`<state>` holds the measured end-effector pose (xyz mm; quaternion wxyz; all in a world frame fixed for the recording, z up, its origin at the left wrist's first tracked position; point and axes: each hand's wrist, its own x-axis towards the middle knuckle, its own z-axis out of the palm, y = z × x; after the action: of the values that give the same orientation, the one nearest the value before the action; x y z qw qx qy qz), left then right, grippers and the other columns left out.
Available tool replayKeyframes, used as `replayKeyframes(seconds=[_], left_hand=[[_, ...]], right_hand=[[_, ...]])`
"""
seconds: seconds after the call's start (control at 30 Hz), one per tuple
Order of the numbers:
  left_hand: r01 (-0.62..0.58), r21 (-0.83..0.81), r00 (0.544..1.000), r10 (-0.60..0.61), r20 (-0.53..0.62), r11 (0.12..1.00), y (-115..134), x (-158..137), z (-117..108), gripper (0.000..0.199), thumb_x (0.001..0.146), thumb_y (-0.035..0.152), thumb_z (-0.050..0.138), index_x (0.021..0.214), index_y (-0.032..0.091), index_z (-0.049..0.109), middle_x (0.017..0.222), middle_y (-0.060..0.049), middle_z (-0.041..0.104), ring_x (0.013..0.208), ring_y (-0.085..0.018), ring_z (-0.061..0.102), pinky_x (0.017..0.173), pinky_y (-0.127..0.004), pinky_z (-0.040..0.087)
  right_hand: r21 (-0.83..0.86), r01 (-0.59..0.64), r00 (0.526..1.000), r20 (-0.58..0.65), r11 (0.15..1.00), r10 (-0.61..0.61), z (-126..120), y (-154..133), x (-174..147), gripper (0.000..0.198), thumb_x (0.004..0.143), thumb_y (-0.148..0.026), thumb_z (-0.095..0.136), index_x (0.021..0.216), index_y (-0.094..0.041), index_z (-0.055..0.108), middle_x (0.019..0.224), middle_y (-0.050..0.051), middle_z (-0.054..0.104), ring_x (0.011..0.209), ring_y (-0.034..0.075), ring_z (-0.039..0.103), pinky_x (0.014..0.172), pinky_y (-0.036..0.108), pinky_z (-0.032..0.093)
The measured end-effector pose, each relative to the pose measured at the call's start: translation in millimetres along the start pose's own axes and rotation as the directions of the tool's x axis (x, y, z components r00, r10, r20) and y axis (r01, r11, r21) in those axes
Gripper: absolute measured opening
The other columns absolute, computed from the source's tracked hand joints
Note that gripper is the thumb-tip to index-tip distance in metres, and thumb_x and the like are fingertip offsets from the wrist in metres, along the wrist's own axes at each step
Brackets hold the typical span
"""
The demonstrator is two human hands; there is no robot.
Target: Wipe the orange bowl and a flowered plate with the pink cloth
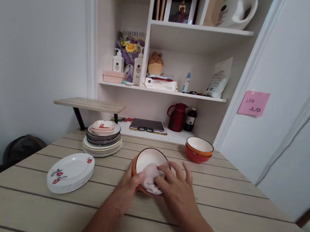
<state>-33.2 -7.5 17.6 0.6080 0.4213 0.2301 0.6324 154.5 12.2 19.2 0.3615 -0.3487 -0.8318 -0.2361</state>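
Note:
An orange bowl [152,156] with a white inside and a dark rim is tilted toward me over the middle of the table. My left hand [129,183] grips its left side, thumb over the rim. Inside the bowl lies a crumpled pale pinkish-white cloth [149,174]. The fingers of my right hand [175,182] are bent onto this cloth and press it against the bowl's inner wall, with some fingers raised. The bowl's underside and my left fingers behind it are hidden.
White plates with red flowers [71,173] are stacked at the left. Behind them rises a taller plate stack [103,143] topped with small square dishes [103,126]. Two nested bowls [199,151] stand back right. A red jug [177,118] and a laptop [147,124] sit behind the table.

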Motion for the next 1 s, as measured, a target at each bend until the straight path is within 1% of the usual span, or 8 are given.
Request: replayKeyframes(seconds=[0.13,0.3,0.43,0.5,0.57,0.7,0.9,1.0], left_hand=[[0.036,-0.004,0.994,-0.036,0.099,0.999,1,0,-7,0.086,0.076,0.036,0.087,0.153,0.024,0.051,0.145,-0.015,0.064,0.13,-0.038,0.06,0.112,-0.049,0.045],[0.061,-0.078,0.994,-0.053,0.097,0.995,0,-1,-10,0.069,0.087,0.04,0.077,0.149,0.02,0.056,0.14,-0.016,0.068,0.131,-0.037,0.06,0.113,-0.051,0.043],[0.093,-0.073,0.993,-0.087,0.078,0.993,1,-3,-5,0.067,0.084,0.038,0.08,0.146,0.021,0.06,0.137,-0.015,0.07,0.129,-0.037,0.062,0.115,-0.051,0.041],[0.098,-0.06,0.992,-0.092,0.088,0.993,1,-3,-3,0.068,0.083,0.037,0.081,0.147,0.023,0.059,0.138,-0.014,0.069,0.13,-0.036,0.061,0.117,-0.051,0.039],[0.087,-0.052,0.991,-0.081,0.106,0.995,2,-4,-2,0.071,0.083,0.037,0.082,0.148,0.024,0.058,0.14,-0.014,0.068,0.133,-0.036,0.059,0.119,-0.051,0.037],[0.119,-0.036,0.985,-0.113,0.126,0.992,2,-6,-3,0.07,0.084,0.037,0.082,0.149,0.025,0.057,0.142,-0.015,0.067,0.137,-0.037,0.056,0.117,-0.053,0.039],[0.119,-0.02,0.986,-0.116,0.116,0.993,4,-5,-7,0.072,0.084,0.035,0.082,0.15,0.027,0.056,0.142,-0.013,0.067,0.132,-0.035,0.059,0.116,-0.051,0.04],[0.103,-0.034,0.989,-0.099,0.109,0.994,3,-4,-8,0.077,0.083,0.037,0.083,0.153,0.026,0.053,0.136,-0.014,0.07,0.127,-0.035,0.062,0.115,-0.051,0.041]], right_hand=[[-0.031,-0.076,0.997,0.023,0.997,0.077,-1,6,-4,0.024,0.09,-0.006,0.066,0.094,-0.03,0.07,0.117,-0.002,0.076,0.132,0.031,0.051,0.12,0.059,0.013],[-0.048,-0.062,0.998,-0.011,0.997,0.062,4,1,-5,0.022,0.089,-0.008,0.067,0.096,-0.029,0.07,0.129,0.001,0.073,0.134,0.032,0.051,0.122,0.059,0.015],[-0.074,-0.076,0.997,-0.018,0.994,0.075,5,1,-5,0.043,0.089,-0.01,0.067,0.126,-0.031,0.067,0.146,0.007,0.064,0.14,0.034,0.047,0.121,0.06,0.019],[-0.071,-0.034,0.999,-0.021,0.997,0.033,5,2,-6,0.055,0.092,-0.015,0.067,0.143,-0.033,0.058,0.15,0.009,0.06,0.143,0.035,0.044,0.12,0.062,0.02],[-0.058,0.027,1.0,-0.009,0.998,-0.028,7,0,-6,0.057,0.095,-0.024,0.068,0.149,-0.034,0.053,0.152,0.01,0.058,0.146,0.036,0.04,0.12,0.064,0.019],[-0.023,0.114,0.992,0.052,0.993,-0.112,12,-3,-10,0.041,0.096,-0.038,0.072,0.136,-0.041,0.064,0.146,0.005,0.064,0.146,0.037,0.041,0.119,0.068,0.017],[0.05,0.083,0.992,0.096,0.995,-0.087,9,-1,-8,0.013,0.092,-0.027,0.076,0.097,-0.04,0.076,0.131,-0.004,0.072,0.14,0.034,0.047,0.119,0.067,0.013],[0.057,0.05,0.995,0.084,0.997,-0.055,8,-1,-6,0.018,0.091,-0.021,0.076,0.1,-0.037,0.077,0.122,-0.001,0.075,0.123,0.029,0.057,0.112,0.057,0.026]])
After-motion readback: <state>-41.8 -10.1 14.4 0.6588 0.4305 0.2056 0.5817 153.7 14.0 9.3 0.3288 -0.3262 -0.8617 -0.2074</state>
